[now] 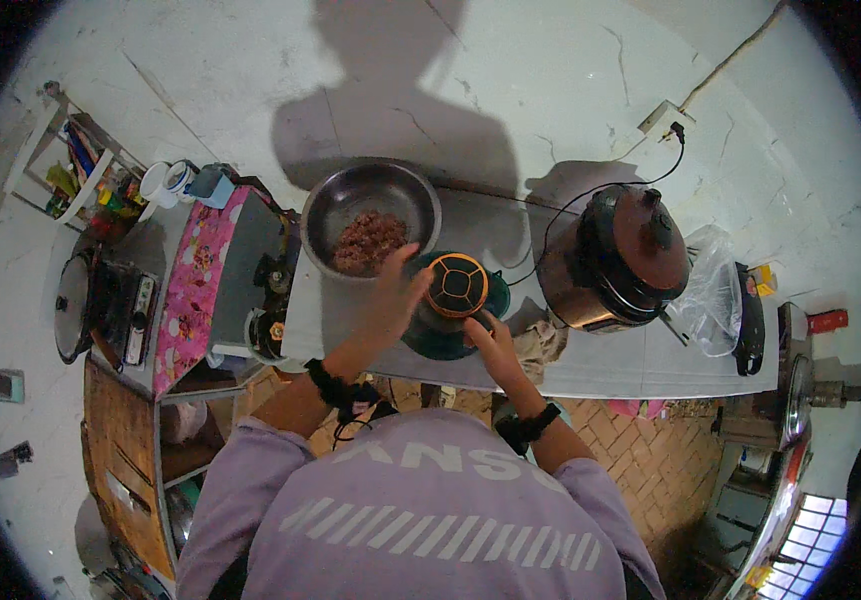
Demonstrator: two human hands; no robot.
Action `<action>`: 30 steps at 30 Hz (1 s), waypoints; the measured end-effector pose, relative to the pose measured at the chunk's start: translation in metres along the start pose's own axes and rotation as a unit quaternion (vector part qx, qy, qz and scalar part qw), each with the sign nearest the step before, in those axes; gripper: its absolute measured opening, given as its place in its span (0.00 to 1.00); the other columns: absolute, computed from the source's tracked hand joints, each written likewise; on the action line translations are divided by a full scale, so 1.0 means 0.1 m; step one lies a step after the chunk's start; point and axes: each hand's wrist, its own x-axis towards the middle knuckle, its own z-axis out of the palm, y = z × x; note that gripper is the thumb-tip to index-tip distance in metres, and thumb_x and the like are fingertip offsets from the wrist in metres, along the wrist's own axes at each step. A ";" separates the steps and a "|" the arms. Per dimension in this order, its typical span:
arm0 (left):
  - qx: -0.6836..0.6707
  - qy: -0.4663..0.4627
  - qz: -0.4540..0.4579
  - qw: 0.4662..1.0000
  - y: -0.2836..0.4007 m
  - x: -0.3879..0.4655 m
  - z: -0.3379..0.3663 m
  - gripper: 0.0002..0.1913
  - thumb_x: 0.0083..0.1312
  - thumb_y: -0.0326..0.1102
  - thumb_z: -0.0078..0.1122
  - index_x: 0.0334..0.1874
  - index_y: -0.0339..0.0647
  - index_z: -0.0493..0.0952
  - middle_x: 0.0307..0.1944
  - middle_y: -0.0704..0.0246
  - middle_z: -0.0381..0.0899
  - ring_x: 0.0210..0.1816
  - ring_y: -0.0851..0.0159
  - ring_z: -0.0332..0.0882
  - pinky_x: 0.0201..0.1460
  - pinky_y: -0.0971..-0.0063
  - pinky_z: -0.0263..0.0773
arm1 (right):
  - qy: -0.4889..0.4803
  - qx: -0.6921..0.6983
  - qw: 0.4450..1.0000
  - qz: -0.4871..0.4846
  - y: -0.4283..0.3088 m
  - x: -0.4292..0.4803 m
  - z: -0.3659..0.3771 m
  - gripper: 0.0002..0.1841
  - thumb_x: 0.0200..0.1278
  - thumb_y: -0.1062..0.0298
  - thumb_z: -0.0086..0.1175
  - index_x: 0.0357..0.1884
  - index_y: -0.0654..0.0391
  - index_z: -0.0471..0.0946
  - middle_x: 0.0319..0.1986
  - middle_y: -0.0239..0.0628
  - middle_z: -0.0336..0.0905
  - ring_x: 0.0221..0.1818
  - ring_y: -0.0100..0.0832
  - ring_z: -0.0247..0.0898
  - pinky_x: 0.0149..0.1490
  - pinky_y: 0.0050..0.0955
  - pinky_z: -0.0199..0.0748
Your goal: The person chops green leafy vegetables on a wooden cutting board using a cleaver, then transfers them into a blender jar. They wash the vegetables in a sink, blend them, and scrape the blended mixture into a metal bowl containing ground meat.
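A round dark kitchen appliance with an orange ring and spokes on its top stands in front of me, over a dark green round part. My left hand grips its left side, fingers spread along the rim. At its lower right, my right hand holds the edge, thumb up near the ring. Just behind my left hand is a wide metal bowl with reddish-brown minced food inside. A crumpled cloth lies to the right of my right hand.
A lidded electric cooker stands on the right of the white table, beside a clear plastic bag. A black cord runs from the wall socket towards the appliance. At left are a pink patterned cover and a stove.
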 end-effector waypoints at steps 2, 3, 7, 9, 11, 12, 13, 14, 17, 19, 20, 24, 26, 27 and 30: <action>-0.016 -0.022 0.050 0.998 0.24 0.05 0.23 0.29 0.72 0.52 0.46 0.65 0.35 0.62 0.64 0.55 0.65 0.63 0.57 0.66 0.65 0.68 0.61 | 0.004 0.008 1.000 -0.017 0.00 -0.01 0.05 0.34 0.64 0.45 0.57 0.61 0.65 0.69 0.31 0.30 0.74 0.32 0.21 0.64 0.36 0.25 0.65; -0.034 -0.022 0.031 0.999 0.30 0.08 0.27 0.28 0.73 0.51 0.45 0.65 0.35 0.63 0.64 0.56 0.66 0.64 0.57 0.66 0.65 0.68 0.60 | 0.001 0.010 1.000 -0.023 0.00 -0.01 0.08 0.34 0.64 0.46 0.56 0.60 0.66 0.69 0.30 0.29 0.74 0.31 0.20 0.64 0.35 0.25 0.65; -0.160 -0.010 -0.022 0.987 0.23 0.22 0.39 0.25 0.75 0.49 0.40 0.65 0.38 0.65 0.63 0.63 0.67 0.65 0.62 0.64 0.69 0.71 0.56 | 0.017 0.001 1.000 -0.022 -0.02 -0.02 0.13 0.28 0.65 0.49 0.56 0.55 0.65 0.72 0.28 0.27 0.73 0.28 0.19 0.63 0.32 0.22 0.63; -0.239 0.019 -0.011 0.971 0.02 0.20 0.30 0.25 0.76 0.50 0.39 0.66 0.38 0.65 0.64 0.63 0.67 0.66 0.61 0.62 0.70 0.70 0.55 | 0.009 0.009 1.000 -0.028 -0.02 -0.04 0.12 0.27 0.65 0.50 0.56 0.53 0.65 0.73 0.27 0.27 0.73 0.28 0.19 0.63 0.31 0.21 0.62; -0.146 0.092 -0.067 0.983 -0.23 0.16 0.15 0.26 0.74 0.49 0.41 0.66 0.39 0.65 0.65 0.62 0.65 0.67 0.60 0.61 0.68 0.66 0.57 | 0.001 0.023 0.999 -0.028 -0.02 -0.02 0.11 0.27 0.64 0.50 0.56 0.54 0.65 0.73 0.27 0.28 0.73 0.28 0.19 0.63 0.31 0.22 0.62; -0.082 0.134 -0.119 0.980 -0.36 0.14 0.11 0.23 0.73 0.45 0.42 0.65 0.39 0.67 0.62 0.62 0.67 0.64 0.62 0.64 0.66 0.68 0.59 | -0.004 0.019 1.000 -0.025 -0.01 -0.01 0.09 0.22 0.64 0.53 0.56 0.49 0.63 0.73 0.26 0.28 0.72 0.28 0.19 0.64 0.33 0.22 0.62; -0.039 0.116 -0.172 0.977 -0.49 0.10 0.03 0.25 0.72 0.46 0.44 0.66 0.40 0.65 0.63 0.61 0.65 0.65 0.60 0.62 0.66 0.66 0.59 | -0.010 0.015 1.000 -0.019 -0.01 0.00 0.07 0.18 0.64 0.55 0.55 0.43 0.62 0.74 0.25 0.28 0.72 0.29 0.20 0.64 0.35 0.22 0.63; 0.004 0.092 -0.223 0.970 -0.60 0.05 -0.04 0.27 0.71 0.48 0.46 0.67 0.41 0.63 0.64 0.60 0.63 0.65 0.59 0.61 0.66 0.63 0.58 | -0.027 0.013 0.999 -0.013 0.00 0.03 0.04 0.14 0.64 0.57 0.55 0.38 0.61 0.75 0.25 0.27 0.71 0.29 0.20 0.65 0.37 0.23 0.64; -0.019 -0.071 -0.312 0.947 -0.81 -0.17 -0.21 0.42 0.66 0.61 0.52 0.74 0.44 0.50 0.74 0.55 0.48 0.73 0.48 0.49 0.71 0.50 0.52 | -0.020 -0.020 1.000 0.005 0.00 0.12 -0.07 0.24 0.64 0.51 0.57 0.49 0.65 0.74 0.27 0.30 0.73 0.28 0.20 0.63 0.32 0.24 0.62; -0.141 -0.063 -0.302 0.941 -0.87 -0.34 -0.18 0.44 0.66 0.60 0.54 0.75 0.45 0.46 0.74 0.54 0.45 0.73 0.47 0.47 0.70 0.49 0.53 | -0.066 -0.032 0.997 -0.027 0.00 0.14 -0.15 0.26 0.65 0.50 0.56 0.52 0.65 0.73 0.31 0.34 0.75 0.32 0.23 0.68 0.38 0.26 0.67; -0.140 -0.058 -0.296 0.943 -0.88 -0.36 -0.18 0.44 0.66 0.60 0.54 0.76 0.46 0.46 0.75 0.54 0.44 0.74 0.47 0.46 0.69 0.49 0.54 | -0.063 -0.020 0.997 -0.028 0.01 0.13 -0.16 0.27 0.65 0.49 0.56 0.53 0.64 0.72 0.33 0.34 0.76 0.33 0.24 0.68 0.39 0.26 0.68; -0.185 -0.083 -0.290 0.935 -0.82 -0.33 -0.22 0.43 0.67 0.56 0.54 0.76 0.46 0.43 0.75 0.52 0.42 0.72 0.47 0.51 0.64 0.51 0.63 | 0.009 -0.019 1.000 0.007 0.09 -0.02 0.08 0.28 0.67 0.49 0.54 0.57 0.63 0.71 0.39 0.35 0.77 0.36 0.25 0.70 0.42 0.27 0.70; -0.182 -0.082 -0.298 0.934 -0.79 -0.28 -0.25 0.42 0.68 0.53 0.55 0.76 0.45 0.43 0.74 0.52 0.46 0.68 0.49 0.59 0.59 0.55 0.69 | 0.026 0.007 1.000 -0.010 0.10 -0.05 0.16 0.28 0.67 0.48 0.54 0.57 0.63 0.71 0.40 0.34 0.77 0.36 0.25 0.69 0.42 0.27 0.69; -0.153 -0.072 -0.307 0.936 -0.78 -0.27 -0.25 0.42 0.68 0.52 0.55 0.76 0.45 0.43 0.73 0.52 0.49 0.64 0.50 0.64 0.55 0.58 0.72 | 0.031 0.015 0.999 -0.004 0.10 -0.06 0.20 0.28 0.67 0.48 0.54 0.56 0.63 0.72 0.40 0.34 0.76 0.37 0.25 0.69 0.41 0.27 0.69; -0.131 -0.061 -0.312 0.939 -0.80 -0.30 -0.23 0.33 0.70 0.46 0.52 0.72 0.43 0.52 0.65 0.59 0.63 0.54 0.58 0.74 0.47 0.63 0.77 | 0.046 0.036 0.998 -0.013 0.04 0.01 0.16 0.22 0.66 0.49 0.55 0.45 0.62 0.72 0.30 0.31 0.72 0.33 0.22 0.66 0.40 0.25 0.65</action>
